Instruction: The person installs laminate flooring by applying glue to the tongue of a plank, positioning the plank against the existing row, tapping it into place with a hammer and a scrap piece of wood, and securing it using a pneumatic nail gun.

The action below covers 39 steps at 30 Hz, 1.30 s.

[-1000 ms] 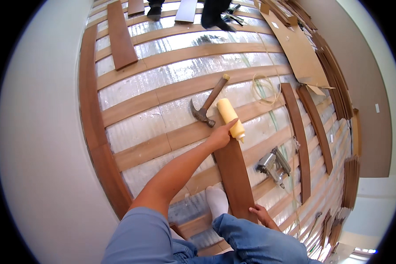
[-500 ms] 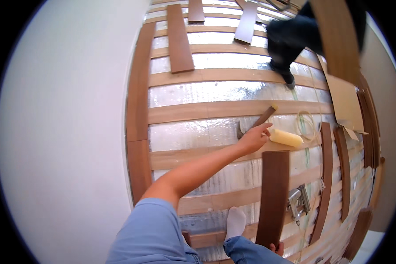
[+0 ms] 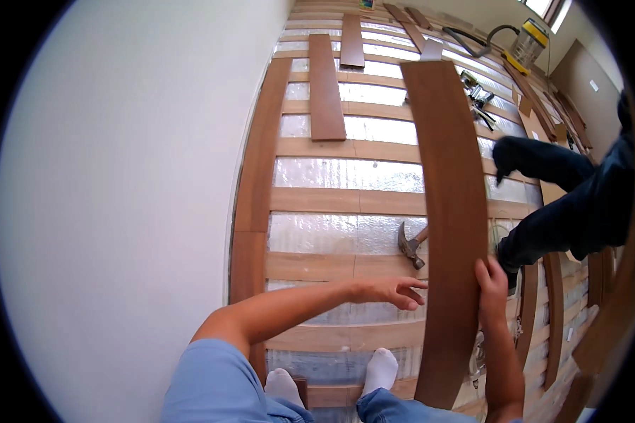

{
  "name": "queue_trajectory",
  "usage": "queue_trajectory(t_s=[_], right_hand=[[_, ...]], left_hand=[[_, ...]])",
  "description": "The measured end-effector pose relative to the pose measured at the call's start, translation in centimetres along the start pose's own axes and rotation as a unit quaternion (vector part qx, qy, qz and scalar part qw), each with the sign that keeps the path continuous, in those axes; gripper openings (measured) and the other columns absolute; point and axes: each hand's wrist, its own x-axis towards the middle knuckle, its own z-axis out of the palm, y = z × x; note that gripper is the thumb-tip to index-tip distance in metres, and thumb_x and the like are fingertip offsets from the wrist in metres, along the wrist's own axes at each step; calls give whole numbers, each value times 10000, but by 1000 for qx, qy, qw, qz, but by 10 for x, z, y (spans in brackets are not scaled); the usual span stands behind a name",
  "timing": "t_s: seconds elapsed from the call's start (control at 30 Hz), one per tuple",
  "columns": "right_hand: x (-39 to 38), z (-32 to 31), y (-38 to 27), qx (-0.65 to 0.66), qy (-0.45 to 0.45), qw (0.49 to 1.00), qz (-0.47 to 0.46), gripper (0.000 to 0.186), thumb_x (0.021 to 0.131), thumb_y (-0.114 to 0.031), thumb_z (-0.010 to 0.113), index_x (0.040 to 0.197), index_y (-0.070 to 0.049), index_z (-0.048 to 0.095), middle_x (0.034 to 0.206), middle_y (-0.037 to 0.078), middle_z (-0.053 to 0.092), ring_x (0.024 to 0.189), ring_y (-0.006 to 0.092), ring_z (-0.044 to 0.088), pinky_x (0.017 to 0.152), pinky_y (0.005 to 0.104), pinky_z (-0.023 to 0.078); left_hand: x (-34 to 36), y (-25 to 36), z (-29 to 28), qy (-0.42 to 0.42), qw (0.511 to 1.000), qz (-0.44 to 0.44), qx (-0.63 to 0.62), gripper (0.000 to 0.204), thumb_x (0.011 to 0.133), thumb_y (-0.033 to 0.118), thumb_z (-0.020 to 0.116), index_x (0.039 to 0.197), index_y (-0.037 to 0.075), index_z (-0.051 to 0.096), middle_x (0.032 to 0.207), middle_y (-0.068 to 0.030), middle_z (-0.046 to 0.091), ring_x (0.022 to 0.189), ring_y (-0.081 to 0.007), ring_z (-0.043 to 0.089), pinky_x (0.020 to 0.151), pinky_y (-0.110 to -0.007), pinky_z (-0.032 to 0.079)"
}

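A long brown floorboard [image 3: 451, 197] stretches away from me over the battens, raised in front of my body. My right hand [image 3: 494, 282] grips its right edge, thumb on top. My left hand [image 3: 395, 290] reaches to the board's left edge with fingers apart, holding nothing; whether the fingertips touch the wood I cannot tell. A claw hammer [image 3: 411, 248] lies on the floor beyond my left hand, its handle partly covered by the board. The yellow roll is out of sight. A metal nail gun [image 3: 477, 359] shows partly behind the board and my right forearm.
Wooden battens [image 3: 346, 201] cross silvery foil [image 3: 317, 233]. Laid boards [image 3: 261, 155] line the white wall [image 3: 134, 211]. Loose boards [image 3: 327, 88] lie farther off. At right a person's dark-trousered legs [image 3: 557, 218] step close beside a blurred board [image 3: 614, 310]. A yellow-topped vacuum [image 3: 530, 44] stands far back.
The board has been lifted and moved forward, with my right hand now farther up its edge. My left hand has come back from beside the hammer. The other person has come nearer on the right.
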Motion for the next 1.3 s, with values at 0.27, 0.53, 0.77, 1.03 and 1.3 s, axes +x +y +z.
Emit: queue_trajectory(t_s=[0.27, 0.53, 0.77, 1.03, 1.3], right_hand=[[163, 161, 24, 142, -104, 982, 75, 468, 1026, -382, 644, 1173, 60, 690, 1091, 126, 724, 984, 182, 656, 880, 352, 534], [110, 309, 126, 145, -93, 979, 110, 480, 1042, -371, 581, 1091, 93, 697, 948, 126, 718, 868, 187, 638, 803, 355, 524], [114, 383, 182, 176, -137, 967, 122, 511, 1033, -392, 569, 1142, 93, 688, 1011, 180, 740, 956, 278, 694, 864, 403, 523], [107, 403, 181, 157, -151, 959, 183, 453, 1057, -336, 586, 1144, 95, 692, 1070, 127, 731, 928, 174, 672, 844, 308, 534], [117, 395, 203, 159, -44, 973, 158, 437, 1052, -323, 587, 993, 94, 703, 892, 108, 709, 805, 184, 625, 738, 375, 514]], left_hand=[[-40, 33, -17, 489, 826, 274, -69, 454, 978, 113, 704, 1360, -28, 503, 1235, -138, 676, 1101, -207, 660, 989, -344, 542], [-156, -19, -35, 599, 785, 148, -57, 466, 979, 77, 688, 1391, -27, 494, 1277, -129, 668, 1162, -200, 650, 1017, -335, 525], [-194, -56, -63, 645, 752, 134, -35, 398, 980, 86, 697, 1328, -19, 536, 1259, -125, 680, 1137, -195, 656, 1001, -325, 523], [-209, -66, -75, 668, 735, 119, -25, 409, 980, 85, 694, 1343, -23, 542, 1251, -126, 686, 1119, -190, 663, 974, -313, 534], [-201, -76, -100, 619, 773, 120, -70, 474, 990, 97, 681, 1420, -16, 518, 1281, -115, 680, 1133, -172, 652, 981, -306, 527]])
